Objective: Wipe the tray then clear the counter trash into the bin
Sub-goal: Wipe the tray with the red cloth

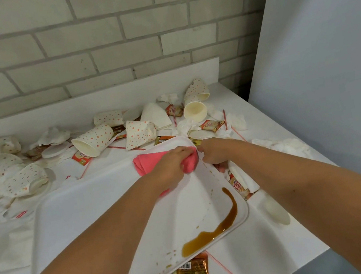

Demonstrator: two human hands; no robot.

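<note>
My left hand [174, 162] bunches the soft pink cloth [148, 164] at the far corner of the white plastic tray [78, 208] on the white counter [287, 226]; my right hand [213, 152] clamps the rim alongside. The tray seems light, stiff and slick: I'd hold its rims, level, minding the pooled brown liquid [223, 223].

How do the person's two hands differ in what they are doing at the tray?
The left hand grips the pink cloth over the tray surface; the right hand holds the tray's far rim, with no cloth. Both are at the far corner, away from the brown spill.
</note>
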